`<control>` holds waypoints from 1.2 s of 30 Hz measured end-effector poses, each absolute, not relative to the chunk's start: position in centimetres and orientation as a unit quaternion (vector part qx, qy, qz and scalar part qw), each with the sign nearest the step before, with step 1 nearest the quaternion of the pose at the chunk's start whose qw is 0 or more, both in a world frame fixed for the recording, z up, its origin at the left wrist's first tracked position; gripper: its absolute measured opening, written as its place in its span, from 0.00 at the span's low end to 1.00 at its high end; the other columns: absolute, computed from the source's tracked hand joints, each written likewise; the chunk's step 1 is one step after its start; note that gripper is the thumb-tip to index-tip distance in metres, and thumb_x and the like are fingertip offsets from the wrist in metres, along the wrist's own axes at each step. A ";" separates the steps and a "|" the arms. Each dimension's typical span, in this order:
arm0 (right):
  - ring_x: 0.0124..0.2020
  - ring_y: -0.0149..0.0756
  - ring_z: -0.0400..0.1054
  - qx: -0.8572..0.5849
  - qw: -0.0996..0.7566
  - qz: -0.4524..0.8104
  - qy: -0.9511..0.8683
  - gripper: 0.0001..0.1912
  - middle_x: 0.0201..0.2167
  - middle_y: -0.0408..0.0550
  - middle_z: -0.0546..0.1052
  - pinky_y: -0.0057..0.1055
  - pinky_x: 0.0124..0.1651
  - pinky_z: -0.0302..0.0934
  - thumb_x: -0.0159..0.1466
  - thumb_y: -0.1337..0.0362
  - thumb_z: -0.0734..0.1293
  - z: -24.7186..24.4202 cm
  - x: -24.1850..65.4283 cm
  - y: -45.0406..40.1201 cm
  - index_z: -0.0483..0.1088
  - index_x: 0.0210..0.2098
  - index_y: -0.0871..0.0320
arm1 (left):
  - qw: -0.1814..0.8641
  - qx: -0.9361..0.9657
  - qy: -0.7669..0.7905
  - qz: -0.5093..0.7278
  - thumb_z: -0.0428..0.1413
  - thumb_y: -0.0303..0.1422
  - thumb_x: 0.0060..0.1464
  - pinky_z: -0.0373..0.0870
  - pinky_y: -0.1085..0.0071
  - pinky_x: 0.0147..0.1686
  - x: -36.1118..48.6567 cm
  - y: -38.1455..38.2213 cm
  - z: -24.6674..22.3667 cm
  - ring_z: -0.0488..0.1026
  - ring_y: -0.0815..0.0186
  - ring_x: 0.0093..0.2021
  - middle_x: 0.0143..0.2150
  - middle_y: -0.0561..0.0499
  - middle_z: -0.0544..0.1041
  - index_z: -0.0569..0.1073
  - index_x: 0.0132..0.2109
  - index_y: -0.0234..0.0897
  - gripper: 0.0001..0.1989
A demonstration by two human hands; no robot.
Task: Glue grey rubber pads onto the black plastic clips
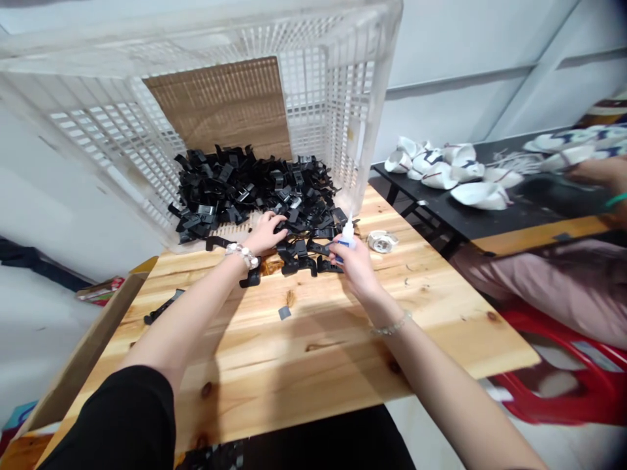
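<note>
My left hand [266, 234] reaches to the front edge of the heap of black plastic parts [245, 186], its fingers apart and touching or just over the nearest pieces. Whether any piece is under the fingertips is hard to see. In my right hand [356, 264] is a small glue bottle [348, 233], gripped upright with its white nozzle pointing up. Several loose black parts [300, 251] lie on the wooden table between the two hands. A small grey square piece [285, 313] rests nearer to me.
A white plastic crate [360, 150] lies on its side around the heap, with cardboard [225, 104] at its back. A roll of clear tape [382, 241] sits right of the bottle. Further right, a co-worker's hand [600, 173] is by a black table [533, 202] with white shoe pieces [441, 175].
</note>
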State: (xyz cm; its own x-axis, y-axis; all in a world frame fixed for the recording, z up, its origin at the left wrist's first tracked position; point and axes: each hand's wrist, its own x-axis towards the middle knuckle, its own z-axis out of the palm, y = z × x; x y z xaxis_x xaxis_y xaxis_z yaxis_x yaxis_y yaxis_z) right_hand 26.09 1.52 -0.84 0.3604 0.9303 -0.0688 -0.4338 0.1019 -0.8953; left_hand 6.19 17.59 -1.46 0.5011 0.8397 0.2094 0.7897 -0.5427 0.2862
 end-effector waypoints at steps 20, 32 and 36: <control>0.22 0.29 0.66 -0.451 0.622 0.528 -0.361 0.11 0.18 0.39 0.71 0.25 0.26 0.58 0.46 0.71 0.70 -1.3 24.3 0.6 0.68 0.29 0.58 | 0.045 0.899 0.414 0.137 0.50 0.35 0.60 0.41 0.48 0.66 3.7 5.9 0.0 0.70 0.56 0.52 0.44 0.48 0.78 0.76 0.37 0.39 0.11; 0.17 0.28 0.63 -0.400 0.497 0.620 -0.457 0.14 0.17 0.42 0.73 0.26 0.23 0.57 0.50 0.58 0.75 -0.1 21.9 -1.9 0.70 0.28 0.60 | 0.605 0.565 0.426 0.363 0.59 0.47 0.52 0.75 0.65 0.35 1.7 -2.6 0.9 0.77 0.65 0.28 0.32 0.53 0.76 0.67 0.39 0.37 0.18; 0.22 0.31 0.67 -0.392 0.479 0.640 -0.455 0.14 0.22 0.47 0.76 0.26 0.22 0.57 0.52 0.58 0.75 -0.5 21.2 -2.4 0.73 0.31 0.61 | 0.559 0.576 0.409 0.434 0.60 0.40 0.54 0.76 0.65 0.37 1.0 -3.1 -0.4 0.78 0.64 0.34 0.35 0.51 0.77 0.70 0.41 0.37 0.13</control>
